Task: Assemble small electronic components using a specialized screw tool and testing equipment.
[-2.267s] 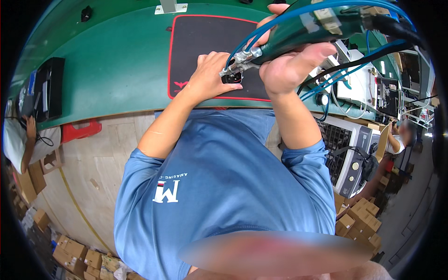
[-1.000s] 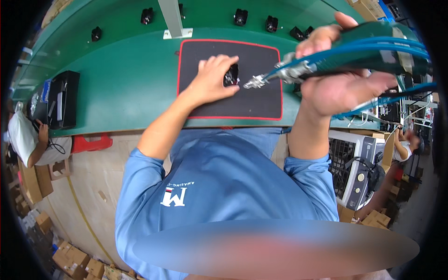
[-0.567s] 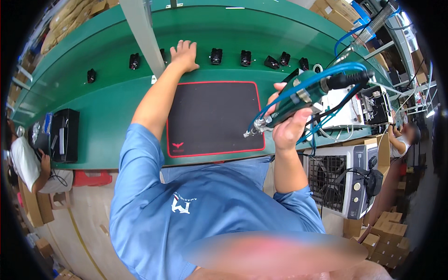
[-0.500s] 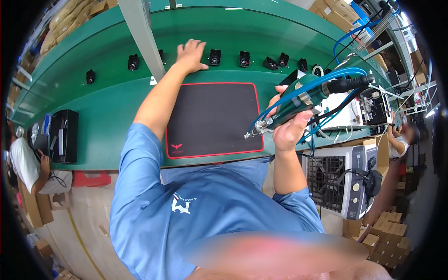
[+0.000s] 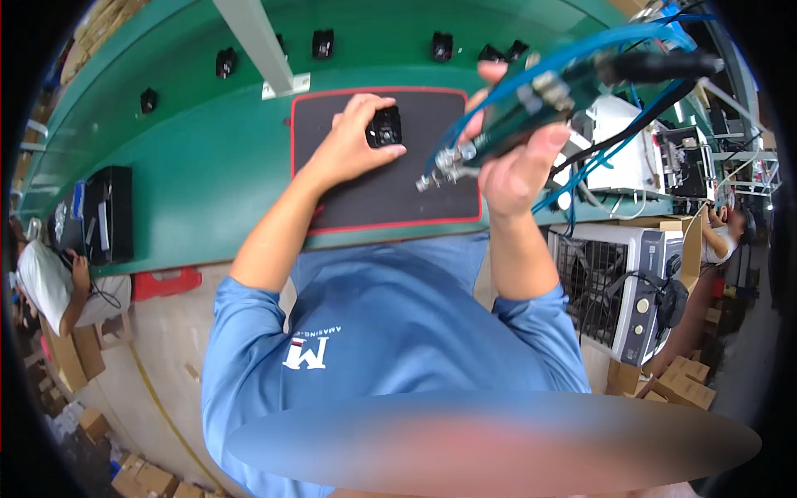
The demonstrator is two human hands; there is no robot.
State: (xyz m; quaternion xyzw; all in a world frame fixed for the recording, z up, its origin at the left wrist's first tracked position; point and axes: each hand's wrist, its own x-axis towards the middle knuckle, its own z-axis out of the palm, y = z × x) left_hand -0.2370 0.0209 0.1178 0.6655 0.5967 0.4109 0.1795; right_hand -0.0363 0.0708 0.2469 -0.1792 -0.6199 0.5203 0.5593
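Note:
My left hand [image 5: 347, 153] grips a small black block-like part [image 5: 385, 129] between thumb and fingers, over the upper middle of the black mat with a red border [image 5: 374, 199]. The hand covers its left side. My right hand [image 5: 521, 170] is wrapped round a dark green power screwdriver [image 5: 527, 116] with blue air hoses and a black cable. Its metal tip [image 5: 425, 182] slants down to the left over the mat, apart from the black part. The tool is smeared by motion.
More black parts [image 5: 324, 44] stand in a row at the bench's far side. A metal post [image 5: 257, 41] rises behind the mat. White equipment [image 5: 613, 145] sits right, above an air cooler [image 5: 606, 286]. At left are a black bin [image 5: 111, 216] and a co-worker [image 5: 51, 278].
My left hand has come back from the row with a black part, now over the mat. The screwdriver has risen slightly in my right hand. The view has shifted.

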